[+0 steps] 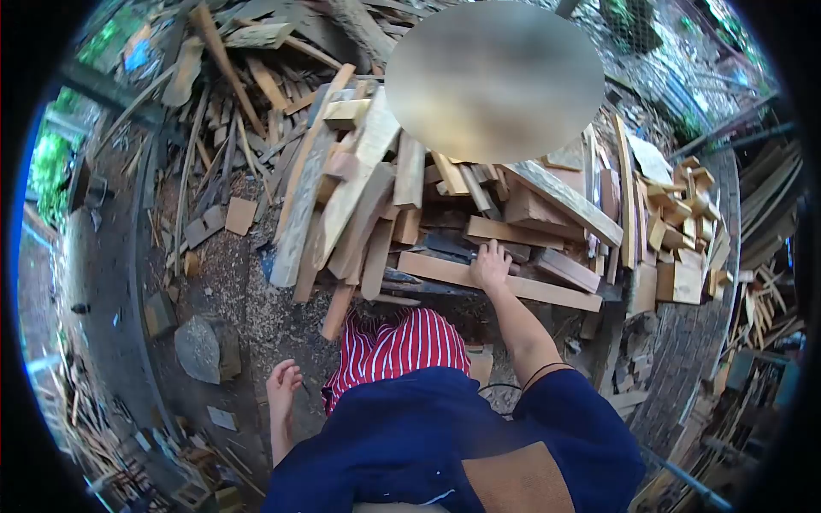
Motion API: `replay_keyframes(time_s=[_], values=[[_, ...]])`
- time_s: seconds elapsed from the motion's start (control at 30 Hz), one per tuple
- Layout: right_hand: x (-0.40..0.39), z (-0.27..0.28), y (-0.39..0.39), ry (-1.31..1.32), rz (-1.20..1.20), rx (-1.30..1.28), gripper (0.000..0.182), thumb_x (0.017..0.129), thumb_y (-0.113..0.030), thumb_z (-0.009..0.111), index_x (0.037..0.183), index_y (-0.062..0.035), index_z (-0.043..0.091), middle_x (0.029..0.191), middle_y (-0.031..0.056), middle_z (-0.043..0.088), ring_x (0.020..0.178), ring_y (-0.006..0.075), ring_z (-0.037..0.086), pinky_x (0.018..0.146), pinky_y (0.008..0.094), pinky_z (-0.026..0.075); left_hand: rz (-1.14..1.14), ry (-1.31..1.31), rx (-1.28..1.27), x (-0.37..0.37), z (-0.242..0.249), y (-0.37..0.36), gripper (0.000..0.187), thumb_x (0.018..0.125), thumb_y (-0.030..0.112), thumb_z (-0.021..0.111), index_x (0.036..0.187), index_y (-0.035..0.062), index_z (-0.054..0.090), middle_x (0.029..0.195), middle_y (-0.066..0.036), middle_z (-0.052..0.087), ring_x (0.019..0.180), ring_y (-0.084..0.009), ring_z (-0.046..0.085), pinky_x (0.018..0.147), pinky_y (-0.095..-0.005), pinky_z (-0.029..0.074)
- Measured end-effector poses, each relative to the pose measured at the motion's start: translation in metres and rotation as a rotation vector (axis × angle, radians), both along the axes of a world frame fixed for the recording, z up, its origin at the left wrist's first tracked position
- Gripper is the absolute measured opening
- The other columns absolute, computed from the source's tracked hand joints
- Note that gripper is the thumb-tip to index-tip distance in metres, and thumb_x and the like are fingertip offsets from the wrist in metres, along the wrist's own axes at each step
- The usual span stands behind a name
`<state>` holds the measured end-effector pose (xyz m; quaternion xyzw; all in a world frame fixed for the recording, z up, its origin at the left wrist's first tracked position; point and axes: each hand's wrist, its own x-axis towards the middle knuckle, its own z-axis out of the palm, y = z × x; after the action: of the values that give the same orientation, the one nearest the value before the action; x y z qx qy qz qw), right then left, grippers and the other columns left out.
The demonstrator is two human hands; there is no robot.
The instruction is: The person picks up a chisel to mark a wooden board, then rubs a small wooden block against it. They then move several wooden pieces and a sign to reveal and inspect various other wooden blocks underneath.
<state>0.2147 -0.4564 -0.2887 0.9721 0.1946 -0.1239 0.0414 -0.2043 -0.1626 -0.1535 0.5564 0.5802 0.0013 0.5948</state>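
Note:
My right hand (pixel 492 266) reaches to the near side of a wood pile. Its fingers bend over the far edge of a long, light brown wooden plank (pixel 547 292), which lies crosswise in front of the pile. The thumb side is partly hidden. Just beyond the fingertips lie another squared piece of wood (pixel 513 232) and a darker grey piece. A shorter pale block (pixel 566 270) sits to the right of the hand. My left hand (pixel 283 386) hangs low at my left side, fingers loosely bent and holding nothing.
Several long offcuts (pixel 359 184) slant toward me on the left of the pile. Small blocks (pixel 682 278) are stacked at right. A cut stump (pixel 201 349) stands at left on chip-strewn ground. A blurred oval covers the top middle.

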Motion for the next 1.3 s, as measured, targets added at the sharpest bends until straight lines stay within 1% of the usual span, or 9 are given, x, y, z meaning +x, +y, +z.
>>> replay_keyframes(time_s=[0.2,0.33,0.43,0.6,0.7,0.83,0.97,1.13,1.3], values=[[0.016,0.020,-0.025,0.113,0.132,0.298,0.036,0.084,-0.031,0.065,0.108,-0.0065,0.056,0.109,0.0143,0.052,0.109,0.0312,0.049,0.088,0.0430,0.044,-0.257,-0.031,-0.052,0.112,0.016,-0.033,0.029,0.098,0.020,0.053,0.122,0.0032,0.058,0.105,-0.007,0.064,0.088,-0.0106,0.062,0.079,-0.0240,0.050],[0.077,0.114,-0.038,-0.471,0.239,0.551,0.057,0.079,-0.030,0.070,0.127,-0.0087,0.047,0.116,0.0128,0.044,0.115,0.0293,0.042,0.098,0.0445,0.032,-0.360,-0.071,-0.042,0.149,0.023,-0.057,0.028,0.096,0.017,0.056,0.121,0.0032,0.059,0.104,-0.006,0.065,0.087,-0.0105,0.062,0.078,-0.0233,0.049],[0.141,0.130,-0.073,-0.497,0.037,0.406,0.072,0.081,-0.046,0.067,0.137,-0.0080,0.040,0.131,0.0159,0.042,0.121,0.0336,0.040,0.102,0.0526,0.029,-0.451,-0.016,-0.068,0.163,0.019,-0.064,0.030,0.097,0.016,0.053,0.123,0.0009,0.056,0.107,-0.008,0.064,0.088,-0.0121,0.062,0.081,-0.0256,0.049],[0.170,0.123,-0.107,-0.293,0.157,0.191,0.066,0.084,-0.052,0.061,0.131,-0.0076,0.047,0.112,0.0126,0.056,0.105,0.0300,0.054,0.092,0.0461,0.042,-0.547,-0.063,0.035,0.188,0.025,-0.059,0.027,0.097,0.016,0.053,0.119,0.0009,0.059,0.104,-0.006,0.064,0.091,-0.0119,0.061,0.083,-0.0254,0.048],[0.148,0.129,-0.090,-0.058,0.243,0.641,0.058,0.088,-0.048,0.060,0.126,-0.0048,0.051,0.096,0.0159,0.060,0.085,0.0268,0.061,0.074,0.0402,0.050,-0.591,-0.171,0.175,0.211,0.034,-0.054,0.025,0.094,0.009,0.054,0.116,-0.0008,0.061,0.103,-0.009,0.066,0.094,-0.0143,0.063,0.084,-0.0274,0.050],[0.085,0.182,-0.017,0.894,-0.394,1.376,0.049,0.096,-0.046,0.050,0.117,-0.0026,0.053,0.088,0.0078,0.064,0.065,0.0159,0.063,0.057,0.0297,0.053,-0.608,-0.348,-0.080,0.269,0.058,-0.064,0.037,0.095,0.016,0.056,0.128,0.0001,0.051,0.117,-0.011,0.061,0.106,-0.0176,0.059,0.093,-0.0291,0.046],[0.060,0.197,0.072,1.113,-0.437,1.869,0.057,0.098,-0.056,0.037,0.109,-0.0029,0.053,0.089,0.0074,0.061,0.076,0.0143,0.061,0.068,0.0316,0.053,-0.570,-0.583,-0.208,0.322,0.078,-0.108,0.065,0.088,0.031,0.068,0.138,0.0020,0.038,0.122,-0.012,0.056,0.111,-0.0190,0.054,0.098,-0.0325,0.042],[0.072,0.205,0.099,0.855,-0.110,1.598,0.063,0.097,-0.052,0.044,0.126,0.0040,0.048,0.114,0.0147,0.056,0.109,0.0226,0.051,0.097,0.0362,0.039,-0.498,-0.450,-0.022,0.332,0.095,-0.101,0.065,0.080,0.029,0.072,0.130,-0.0013,0.044,0.114,-0.012,0.059,0.103,-0.0184,0.057,0.092,-0.0327,0.045],[0.156,0.119,0.021,-0.305,-0.186,0.940,0.074,0.081,-0.036,0.072,0.138,-0.0012,0.040,0.137,0.0256,0.042,0.129,0.0371,0.038,0.109,0.0450,0.028,-0.466,-0.284,0.052,0.277,0.101,-0.087,0.060,0.078,0.023,0.072,0.126,-0.0031,0.048,0.108,-0.013,0.062,0.098,-0.0186,0.059,0.088,-0.0324,0.047]])
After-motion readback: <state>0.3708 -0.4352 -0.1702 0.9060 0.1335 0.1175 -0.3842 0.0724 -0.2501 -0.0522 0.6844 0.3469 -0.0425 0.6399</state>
